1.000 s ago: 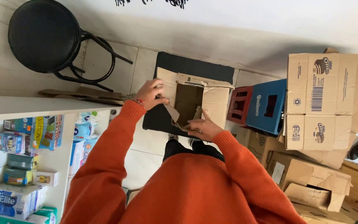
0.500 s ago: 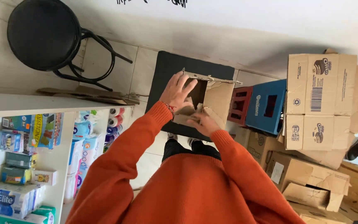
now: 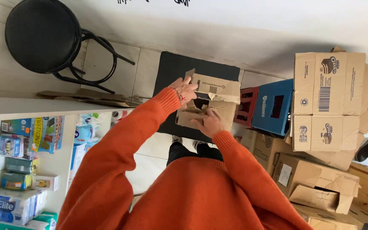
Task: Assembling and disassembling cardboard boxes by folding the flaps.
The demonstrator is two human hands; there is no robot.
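L hand (image 3: 185, 88): up on the far-left flap of the cardboard box (image 3: 211, 100), fingers spread flat, palm pressing the flap, not curled round anything.
R hand (image 3: 208, 122): on the near flap, fingers bent over its edge, gripping the cardboard.
Box: small, brown, flaps partly folded in, dark gap showing in the middle; held between both hands above a black mat (image 3: 173, 70) on the tiled floor, in front of the person's feet.
Sleeves: orange sweater, thin bracelet at L wrist.
Right of box: red crate (image 3: 248, 106), touching a blue crate (image 3: 273, 106); tall stack of brown cartons (image 3: 326, 102) beyond.
Left: black stool (image 3: 43, 36), well apart; shelf w/ packaged goods (image 3: 22, 140) near L elbow.
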